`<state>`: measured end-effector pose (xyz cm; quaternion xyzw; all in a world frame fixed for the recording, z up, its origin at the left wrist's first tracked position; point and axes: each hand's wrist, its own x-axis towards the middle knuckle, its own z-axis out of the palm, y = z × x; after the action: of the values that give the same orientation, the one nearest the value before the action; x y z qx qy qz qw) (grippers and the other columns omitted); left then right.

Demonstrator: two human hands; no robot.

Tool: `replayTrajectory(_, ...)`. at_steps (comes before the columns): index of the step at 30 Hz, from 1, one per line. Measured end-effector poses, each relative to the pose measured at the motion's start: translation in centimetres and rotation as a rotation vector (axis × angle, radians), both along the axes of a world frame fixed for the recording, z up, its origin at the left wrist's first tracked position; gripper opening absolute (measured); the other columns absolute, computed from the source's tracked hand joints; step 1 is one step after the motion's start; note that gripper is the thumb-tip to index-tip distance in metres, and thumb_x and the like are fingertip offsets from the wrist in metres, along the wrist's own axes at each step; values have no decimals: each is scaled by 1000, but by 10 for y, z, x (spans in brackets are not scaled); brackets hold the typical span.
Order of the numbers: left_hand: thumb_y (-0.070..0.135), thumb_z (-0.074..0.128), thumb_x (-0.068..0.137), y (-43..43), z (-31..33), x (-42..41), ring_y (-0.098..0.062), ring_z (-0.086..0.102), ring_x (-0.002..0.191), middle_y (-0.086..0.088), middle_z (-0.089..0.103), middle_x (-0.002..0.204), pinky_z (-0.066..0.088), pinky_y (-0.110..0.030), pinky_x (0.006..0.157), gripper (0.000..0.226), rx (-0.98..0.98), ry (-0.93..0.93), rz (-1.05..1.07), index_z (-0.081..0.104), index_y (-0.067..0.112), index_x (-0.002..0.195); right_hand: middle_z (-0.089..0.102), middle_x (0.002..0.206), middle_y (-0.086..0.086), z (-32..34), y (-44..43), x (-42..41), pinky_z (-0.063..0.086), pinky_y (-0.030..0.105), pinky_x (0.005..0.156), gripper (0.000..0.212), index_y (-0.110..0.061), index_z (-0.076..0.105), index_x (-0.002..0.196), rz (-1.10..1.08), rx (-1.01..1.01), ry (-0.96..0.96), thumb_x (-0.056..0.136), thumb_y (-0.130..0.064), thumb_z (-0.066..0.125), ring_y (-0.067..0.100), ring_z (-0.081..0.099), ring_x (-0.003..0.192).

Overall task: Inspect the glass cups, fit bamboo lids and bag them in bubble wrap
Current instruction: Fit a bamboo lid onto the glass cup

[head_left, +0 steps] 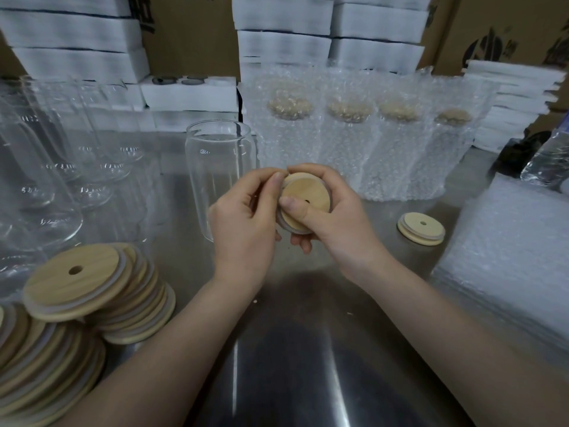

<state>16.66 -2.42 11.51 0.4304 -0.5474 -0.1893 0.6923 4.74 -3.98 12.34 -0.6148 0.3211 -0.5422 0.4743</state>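
Note:
Both hands hold one round bamboo lid (311, 195) with a small centre hole, tilted, above the steel table. My right hand (335, 217) cups it with the thumb across its face. My left hand (246, 220) pinches its upper left edge. Just behind the hands an empty glass cup (218, 167) stands upright without a lid. A single bamboo lid (421, 228) lies flat on the table to the right. Leaning stacks of bamboo lids (92, 291) fill the near left. Several lidded cups in bubble wrap bags (369, 143) stand in a row at the back.
Several bare glass cups (46, 167) crowd the left side. A pile of flat bubble wrap bags (508, 257) lies at the right, with a plastic bottle (545, 161) behind it. White foam trays (191, 94) and cardboard boxes line the back. The steel table (292, 349) reflects light near me.

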Motion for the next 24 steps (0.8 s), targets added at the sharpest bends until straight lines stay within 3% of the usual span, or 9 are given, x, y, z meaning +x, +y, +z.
replayTrajectory(4, 29, 53, 96, 4, 2, -3, -5, 58, 52, 12, 67, 68, 45, -22, 52, 19, 19, -6, -60, 70, 28, 89, 59, 60, 1, -1, 0, -1, 30, 20, 32, 13, -21, 55, 99, -73, 7, 51, 93, -20, 66, 18, 46, 36)
replayTrajectory(8, 35, 64, 86, 8, 3, -4, -15, 61, 47, -1, 70, 82, 44, -19, 46, 19, 49, 23, -170, 70, 25, 101, 52, 51, -3, 1, 0, -1, 24, 16, 32, 11, -21, 53, 96, -104, 17, 42, 99, -32, 56, 14, 38, 29)
replayTrajectory(13, 29, 69, 78, 10, 2, -8, -36, 65, 64, -7, 67, 108, 55, -37, 54, 44, 93, -60, -211, 57, 37, 120, 53, 52, -2, 3, -1, -1, 25, 15, 34, 21, -20, 57, 94, -86, 45, -52, 105, -30, 42, 12, 36, 27)
replayTrajectory(16, 23, 69, 82, 10, 2, -8, -39, 63, 67, -8, 65, 115, 57, -47, 61, 49, 100, -53, -213, 54, 34, 127, 53, 53, 6, 5, -2, -3, 28, 16, 33, 28, -14, 60, 108, -46, 81, -105, 107, -24, 34, 14, 39, 28)
replayTrajectory(19, 10, 67, 92, 6, 2, -7, -16, 58, 52, -16, 68, 105, 52, -27, 51, 41, 112, 40, -225, 57, 27, 128, 58, 61, 11, 7, 0, -4, 31, 19, 33, 31, -10, 54, 127, 48, 116, -150, 108, -19, 31, 16, 44, 32)
replayTrajectory(24, 10, 61, 96, 2, 4, -2, -4, 50, 39, 6, 66, 67, 39, -15, 41, 25, 119, 219, -221, 66, 17, 119, 57, 74, 19, 12, 4, -4, 41, 27, 40, 42, -12, 33, 147, 242, 153, -135, 105, -7, 34, 21, 53, 43)
